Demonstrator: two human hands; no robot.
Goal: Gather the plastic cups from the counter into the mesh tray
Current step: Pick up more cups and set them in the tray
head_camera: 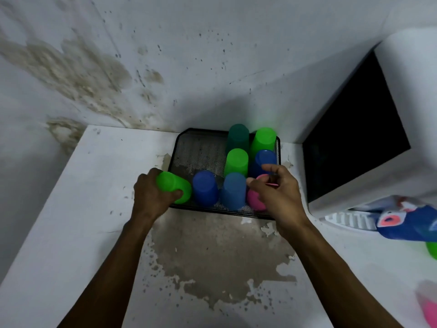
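Note:
A black mesh tray (198, 147) sits on the white counter against the back wall. Several upturned plastic cups stand in its right half: a dark green cup (238, 137), a bright green cup (263, 140), another green cup (236, 162), and blue cups (205, 188) (234, 190) (264, 159). My left hand (151, 197) grips a tilted green cup (173, 185) over the tray's front left corner. My right hand (279, 192) holds a pink cup (254, 200) at the tray's front right corner, fingers around its top.
A white appliance (402, 114) with a dark opening stands right of the tray. A blue patterned cloth (406, 218) lies over a white rack (347, 220). A green cup (431, 249) and a pink cup (428, 306) show at the right edge. Paint has peeled on the counter (212, 261).

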